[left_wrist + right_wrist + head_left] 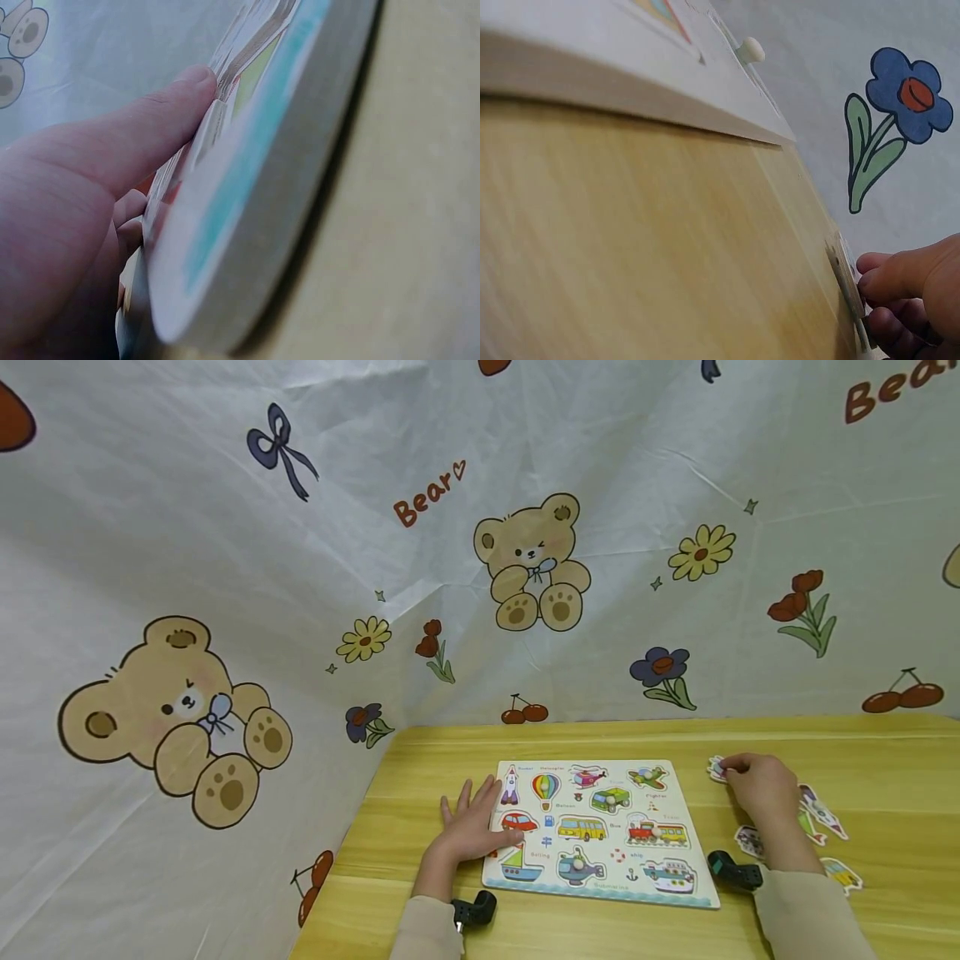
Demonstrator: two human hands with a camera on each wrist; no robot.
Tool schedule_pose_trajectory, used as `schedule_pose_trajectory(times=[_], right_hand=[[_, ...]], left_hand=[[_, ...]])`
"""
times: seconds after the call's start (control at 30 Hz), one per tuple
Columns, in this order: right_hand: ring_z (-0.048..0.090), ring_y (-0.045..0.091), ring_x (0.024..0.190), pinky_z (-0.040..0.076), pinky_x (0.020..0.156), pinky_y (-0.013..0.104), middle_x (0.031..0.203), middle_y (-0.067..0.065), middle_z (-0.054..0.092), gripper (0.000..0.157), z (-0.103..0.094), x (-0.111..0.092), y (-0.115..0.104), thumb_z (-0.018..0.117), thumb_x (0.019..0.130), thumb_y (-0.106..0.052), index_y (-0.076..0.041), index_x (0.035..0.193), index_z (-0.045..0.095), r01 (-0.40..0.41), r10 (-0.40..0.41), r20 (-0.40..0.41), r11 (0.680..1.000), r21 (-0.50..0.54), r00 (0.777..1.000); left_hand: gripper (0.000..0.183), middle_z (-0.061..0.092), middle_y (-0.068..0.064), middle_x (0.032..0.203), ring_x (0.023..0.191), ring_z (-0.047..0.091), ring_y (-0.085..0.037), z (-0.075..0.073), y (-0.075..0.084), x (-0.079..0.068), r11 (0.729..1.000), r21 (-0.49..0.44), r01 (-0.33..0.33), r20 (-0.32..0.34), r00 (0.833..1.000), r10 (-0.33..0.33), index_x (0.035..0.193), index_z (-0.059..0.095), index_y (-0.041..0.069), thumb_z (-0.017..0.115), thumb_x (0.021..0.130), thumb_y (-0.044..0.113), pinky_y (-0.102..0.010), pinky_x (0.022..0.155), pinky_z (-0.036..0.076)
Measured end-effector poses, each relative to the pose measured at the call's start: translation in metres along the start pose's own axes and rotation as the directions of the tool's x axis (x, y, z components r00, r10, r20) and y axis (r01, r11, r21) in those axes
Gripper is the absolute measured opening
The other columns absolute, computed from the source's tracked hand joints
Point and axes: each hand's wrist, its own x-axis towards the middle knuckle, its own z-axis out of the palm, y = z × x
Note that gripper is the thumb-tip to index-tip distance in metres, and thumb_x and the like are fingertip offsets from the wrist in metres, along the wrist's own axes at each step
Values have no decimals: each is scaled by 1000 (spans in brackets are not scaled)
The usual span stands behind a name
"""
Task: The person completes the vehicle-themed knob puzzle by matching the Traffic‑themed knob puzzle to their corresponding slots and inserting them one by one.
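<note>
A wooden peg puzzle board [551,875] with vehicle pictures lies flat on the table. My left hand [471,828] rests on its left edge with the fingers spread. In the left wrist view the thumb [161,120] lies over the board's face [225,202]. To the right of the board, my right hand [763,789] pinches a small puzzle piece [715,768] with thumb and fingertips. That same piece [845,281] shows edge-on and tilted in the right wrist view, close to the tabletop; its picture is mostly hidden by the fingers.
Around the right forearm lie loose pieces: a rocket piece [822,810], a yellow piece [842,875] and a greyish piece [748,841]. A green and red piece [812,828] is partly behind the arm. A bear-print cloth [600,677] hangs behind the wooden table [420,747].
</note>
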Motion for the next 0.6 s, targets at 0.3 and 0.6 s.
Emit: schedule_pose_trajectory(times=[0.3,0.6], right_hand=[[55,52,106,43,85,62,122,34,62,26,-1,-3,-12,58,96,-12,4,112,71,57,-57,-8,998,12,998],[57,49,105,45,81,58,123,31,64,26,-5,-7,-29,59,97,-16,-1,115,72,78,-78,4,997,-3,997]], left_hand=[[100,19,1,169,157,3,-36,-1,2,0,1000,13,4,2,1000,-4,160,27,22,68,81,67,-73,116,-9],[99,20,0,169,157,3,-37,-2,2,-2,1000,14,0,7,1000,0,160,27,21,68,82,65,-73,116,-8]])
